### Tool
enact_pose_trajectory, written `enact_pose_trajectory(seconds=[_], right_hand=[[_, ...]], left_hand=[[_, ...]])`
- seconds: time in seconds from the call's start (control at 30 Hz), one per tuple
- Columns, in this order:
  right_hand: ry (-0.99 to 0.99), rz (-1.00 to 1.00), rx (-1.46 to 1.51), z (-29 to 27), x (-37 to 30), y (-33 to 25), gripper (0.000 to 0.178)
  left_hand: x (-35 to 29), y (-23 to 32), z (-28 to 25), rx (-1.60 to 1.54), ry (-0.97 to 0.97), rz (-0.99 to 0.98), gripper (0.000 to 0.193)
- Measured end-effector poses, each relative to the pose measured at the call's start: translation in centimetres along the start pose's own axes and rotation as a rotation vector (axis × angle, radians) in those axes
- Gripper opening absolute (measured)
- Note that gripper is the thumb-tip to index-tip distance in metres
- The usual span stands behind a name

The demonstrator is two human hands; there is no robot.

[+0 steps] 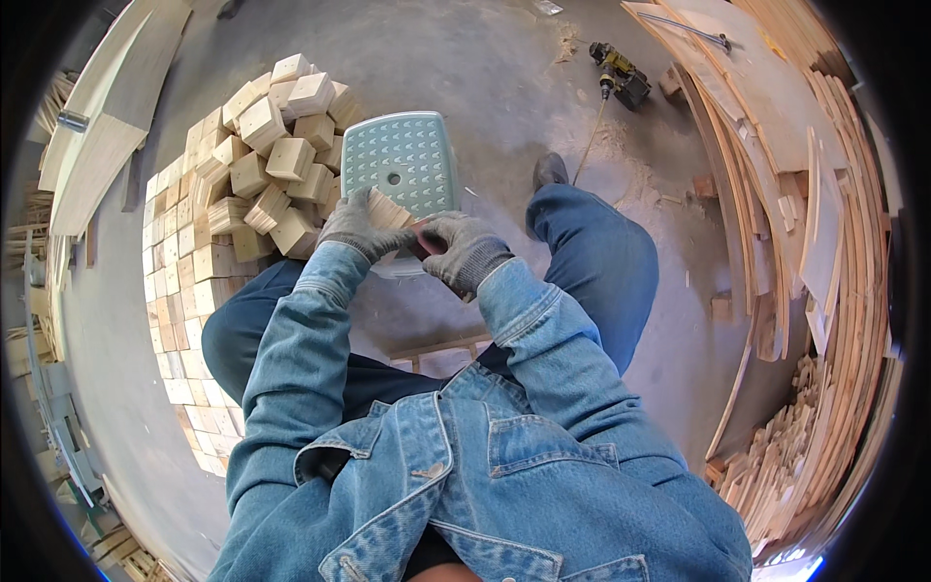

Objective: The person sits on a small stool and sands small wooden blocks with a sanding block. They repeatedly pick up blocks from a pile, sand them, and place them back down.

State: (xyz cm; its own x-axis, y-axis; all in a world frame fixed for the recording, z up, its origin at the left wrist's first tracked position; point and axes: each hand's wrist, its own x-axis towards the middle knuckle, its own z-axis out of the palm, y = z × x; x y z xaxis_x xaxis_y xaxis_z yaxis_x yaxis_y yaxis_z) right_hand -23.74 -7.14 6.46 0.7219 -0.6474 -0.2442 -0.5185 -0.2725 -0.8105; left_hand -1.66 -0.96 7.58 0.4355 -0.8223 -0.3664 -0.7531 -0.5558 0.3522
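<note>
My left hand [363, 231], in a grey work glove, is closed around a pale wood block [388, 212]. The block is held over the near edge of a light green plastic step stool [400, 160], which has a studded top with a hole. In my right hand [460, 249], also gloved, is a dark red piece [423, 239] that looks like sandpaper. It sits against or right beside the block's right side; fingers hide most of it, so I cannot tell whether they touch.
Loose wood blocks [290, 158] lie heaped left of the stool, beside neatly stacked blocks [179, 291]. A yellow and black cordless drill [621, 78] rests on the floor ahead. Long boards [766, 175] line the right side. My knees flank the stool's near side.
</note>
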Motion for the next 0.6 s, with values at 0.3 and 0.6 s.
enact_pose_trajectory(seconds=[0.3,0.6], right_hand=[[0.271,0.007,0.044,-3.4,0.3,2.1,0.061],[0.146,-0.118,0.381,-1.5,0.5,-1.0,0.061]], left_hand=[[-1.2,2.0,0.4,0.139,0.003,-0.086,0.116],[-4.2,-2.6,3.0,-0.074,0.172,0.092,0.115]])
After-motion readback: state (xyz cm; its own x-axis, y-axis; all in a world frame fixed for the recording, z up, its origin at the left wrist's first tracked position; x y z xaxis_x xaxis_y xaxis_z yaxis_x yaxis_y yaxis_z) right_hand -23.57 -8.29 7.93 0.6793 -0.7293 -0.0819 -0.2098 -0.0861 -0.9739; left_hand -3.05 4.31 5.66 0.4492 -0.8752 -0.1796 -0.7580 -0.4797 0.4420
